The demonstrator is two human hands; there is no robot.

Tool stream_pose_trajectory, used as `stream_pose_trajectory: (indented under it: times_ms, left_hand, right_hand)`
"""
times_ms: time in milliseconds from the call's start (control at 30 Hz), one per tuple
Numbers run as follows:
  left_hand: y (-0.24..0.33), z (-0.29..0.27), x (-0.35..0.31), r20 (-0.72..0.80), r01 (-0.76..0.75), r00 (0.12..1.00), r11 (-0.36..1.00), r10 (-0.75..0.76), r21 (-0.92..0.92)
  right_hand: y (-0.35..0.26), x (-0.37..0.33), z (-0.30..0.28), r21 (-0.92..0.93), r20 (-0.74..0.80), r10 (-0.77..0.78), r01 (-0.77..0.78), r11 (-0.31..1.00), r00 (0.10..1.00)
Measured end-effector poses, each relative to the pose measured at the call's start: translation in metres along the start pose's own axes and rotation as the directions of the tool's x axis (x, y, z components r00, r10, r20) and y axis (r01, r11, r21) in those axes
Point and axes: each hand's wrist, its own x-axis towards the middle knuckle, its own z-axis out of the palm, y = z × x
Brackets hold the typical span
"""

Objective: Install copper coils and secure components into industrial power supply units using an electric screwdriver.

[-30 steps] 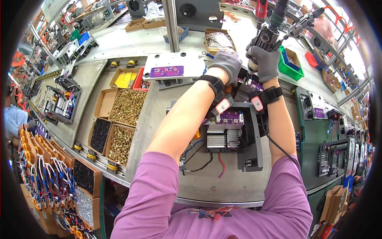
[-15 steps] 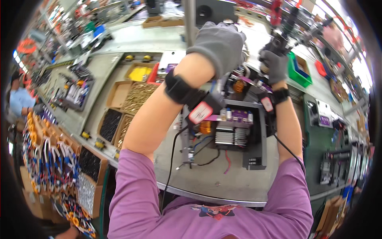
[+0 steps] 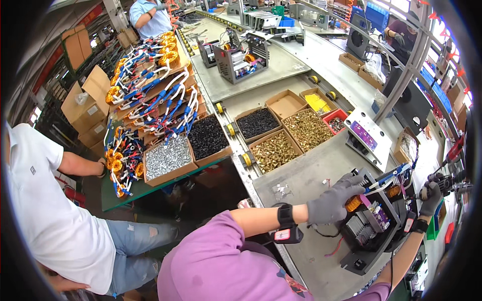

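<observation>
My gloved left hand (image 3: 334,203) is at the near-left side of a dark metal chassis (image 3: 359,263), beside its copper coil (image 3: 353,203). Its fingers are bent together, and what lies under them is hidden. Close to the fingertips, blue-and-white leads (image 3: 386,179) run across the chassis top. Inside the chassis sit a finned heat sink (image 3: 360,228) and a purple circuit board (image 3: 380,216). At the far right side of the chassis, my gloved right hand (image 3: 431,196) is wrapped round a dark power screwdriver (image 3: 456,184).
Boxes of brass fasteners (image 3: 275,152), black screws (image 3: 207,136) and silver screws (image 3: 169,158) stand left. Coils with leads (image 3: 168,57) pile beyond. A person in a white shirt (image 3: 37,200) stands at left. Another chassis (image 3: 236,65) sits farther off. A white plate unit (image 3: 369,135) is nearby.
The view has swung left, bringing the person, coils and fastener boxes into fuller sight. My left hand has come down from beyond the chassis to its side; my right hand still grips the screwdriver.
</observation>
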Motion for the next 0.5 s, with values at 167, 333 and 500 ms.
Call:
stream_pose_trajectory:
  times_ms: [167,333,500]
  left_hand:
    - [0.01,-0.023,-0.013,0.102,-0.055,0.994,0.997,0.049,0.061]
    - [0.01,-0.095,0.016,0.429,-0.272,0.875,0.961,0.225,0.05]
    - [0.027,-0.104,0.034,0.288,-0.515,0.754,0.26,0.591,0.817]
  right_hand:
    - [-0.026,-0.056,0.003,0.134,0.248,0.031,-0.066,0.989,0.968]
    - [-0.049,-0.125,0.031,-0.035,-0.067,-0.025,0.022,0.999,0.997]
    - [-0.161,-0.236,0.045,-0.077,-0.12,-0.021,0.012,0.997,0.993]
